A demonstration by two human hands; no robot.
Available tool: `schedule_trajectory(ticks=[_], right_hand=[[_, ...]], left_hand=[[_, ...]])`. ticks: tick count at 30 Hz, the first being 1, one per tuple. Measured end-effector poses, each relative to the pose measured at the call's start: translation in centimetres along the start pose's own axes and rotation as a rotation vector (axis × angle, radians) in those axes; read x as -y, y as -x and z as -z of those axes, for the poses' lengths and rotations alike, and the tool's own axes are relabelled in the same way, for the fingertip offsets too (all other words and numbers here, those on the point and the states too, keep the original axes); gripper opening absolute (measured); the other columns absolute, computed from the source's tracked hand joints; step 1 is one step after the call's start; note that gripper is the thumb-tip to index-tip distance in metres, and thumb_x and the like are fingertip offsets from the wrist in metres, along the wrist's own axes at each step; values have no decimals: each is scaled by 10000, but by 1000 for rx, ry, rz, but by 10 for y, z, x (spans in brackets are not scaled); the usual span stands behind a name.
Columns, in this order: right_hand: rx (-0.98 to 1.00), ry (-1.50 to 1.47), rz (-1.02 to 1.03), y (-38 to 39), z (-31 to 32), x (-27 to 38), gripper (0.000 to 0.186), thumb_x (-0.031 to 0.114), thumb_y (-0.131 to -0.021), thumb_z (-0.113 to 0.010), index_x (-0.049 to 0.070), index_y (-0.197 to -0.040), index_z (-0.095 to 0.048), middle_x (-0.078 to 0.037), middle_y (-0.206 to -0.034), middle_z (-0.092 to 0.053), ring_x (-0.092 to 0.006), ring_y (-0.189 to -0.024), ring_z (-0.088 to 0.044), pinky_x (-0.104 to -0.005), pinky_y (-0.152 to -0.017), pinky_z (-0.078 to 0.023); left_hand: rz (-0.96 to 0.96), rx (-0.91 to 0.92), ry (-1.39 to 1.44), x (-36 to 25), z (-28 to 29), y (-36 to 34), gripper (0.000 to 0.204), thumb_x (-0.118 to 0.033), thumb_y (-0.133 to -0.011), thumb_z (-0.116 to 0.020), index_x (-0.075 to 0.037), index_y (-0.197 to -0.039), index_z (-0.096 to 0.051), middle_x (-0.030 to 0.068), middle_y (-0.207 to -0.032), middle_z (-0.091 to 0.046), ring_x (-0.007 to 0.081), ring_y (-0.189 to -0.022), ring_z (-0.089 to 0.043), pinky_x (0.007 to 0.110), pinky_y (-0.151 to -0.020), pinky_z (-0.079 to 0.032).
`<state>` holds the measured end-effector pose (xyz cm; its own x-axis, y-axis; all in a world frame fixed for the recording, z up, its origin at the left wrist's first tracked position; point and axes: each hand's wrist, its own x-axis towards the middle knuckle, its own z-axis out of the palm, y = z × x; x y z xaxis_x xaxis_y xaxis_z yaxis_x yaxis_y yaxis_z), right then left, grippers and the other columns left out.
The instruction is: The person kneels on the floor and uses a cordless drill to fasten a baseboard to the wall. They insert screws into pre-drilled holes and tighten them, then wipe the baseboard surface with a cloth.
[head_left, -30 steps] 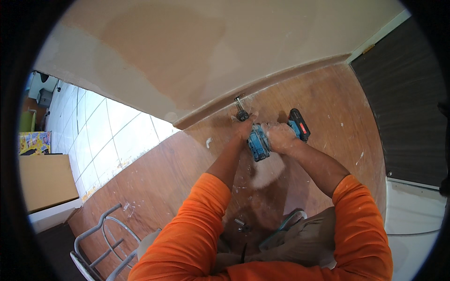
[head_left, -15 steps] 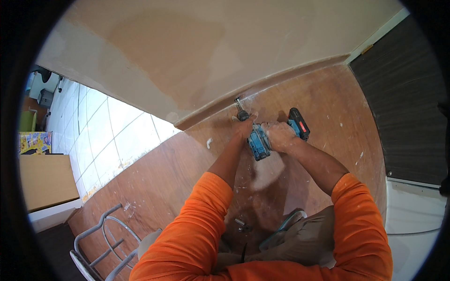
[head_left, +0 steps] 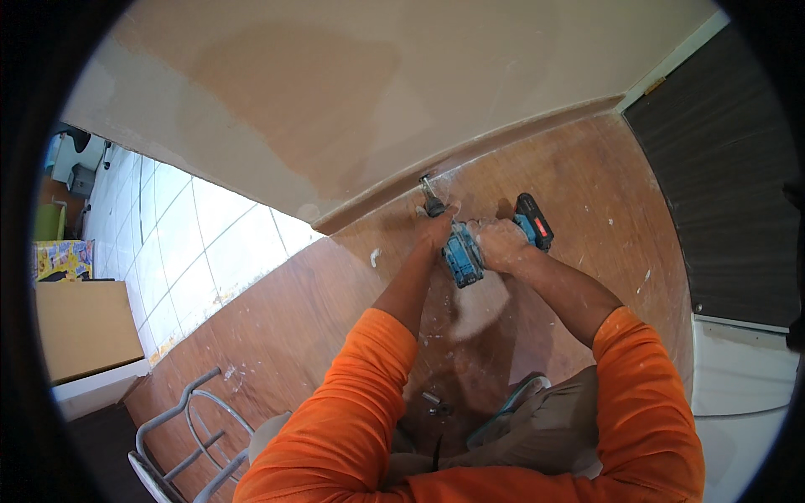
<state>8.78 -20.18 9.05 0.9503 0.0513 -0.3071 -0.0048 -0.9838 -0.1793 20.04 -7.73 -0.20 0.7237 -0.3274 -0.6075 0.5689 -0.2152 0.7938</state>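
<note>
A blue and black cordless hammer drill (head_left: 463, 256) is held low over the wooden floor, its bit (head_left: 427, 184) against the dark baseboard (head_left: 495, 149). Just behind the chuck (head_left: 434, 206), my left hand (head_left: 437, 228) is wrapped round the front of the tool. My right hand (head_left: 501, 243) is closed on the rear handle, which its fingers mostly cover. A black battery pack (head_left: 535, 221) juts out to the right of that hand. Pale dust marks the floor around the bit's tip.
Between my feet lies a small metal piece (head_left: 437, 404). A grey tubular metal frame (head_left: 179, 411) stands at the lower left, near a cardboard box (head_left: 88, 325). White tiles (head_left: 180, 226) meet the wooden floor on the left. A dark door panel (head_left: 725, 184) borders the right.
</note>
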Motion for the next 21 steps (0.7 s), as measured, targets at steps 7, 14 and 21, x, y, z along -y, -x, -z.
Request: schedule_trajectory(ticks=[7,14,21], right_hand=[[-42,16,24,-3,-3,-2,366,161,-838,-644,-8,-1160,-600,-223,-1081,-699,-375,-984,-713,-467,-873,-556],[3,4,-8,-4,0,0,373,152,-845,-640,-13,-1178,-603,-223,-1099,-694,-373,-997,-709,-461,-875,-557],[10,11,7,-6,3,2,382,164,-854,-635,-8,-1194,-603,-225,-1126,-689,-377,-1019,-704,-462,-894,-552]], left_hand=[[-30,-90,-99,15,-1,-19,778,-390,-841,-807,137,-1323,-500,153,-1039,-666,236,-810,-683,366,-714,-558],[-38,-106,-53,29,-2,-38,675,-394,-847,-811,97,-1235,-558,134,-987,-667,229,-767,-673,384,-671,-555],[-17,-85,-118,27,2,-36,593,-402,-843,-817,71,-1143,-619,122,-951,-676,222,-760,-673,377,-674,-551]])
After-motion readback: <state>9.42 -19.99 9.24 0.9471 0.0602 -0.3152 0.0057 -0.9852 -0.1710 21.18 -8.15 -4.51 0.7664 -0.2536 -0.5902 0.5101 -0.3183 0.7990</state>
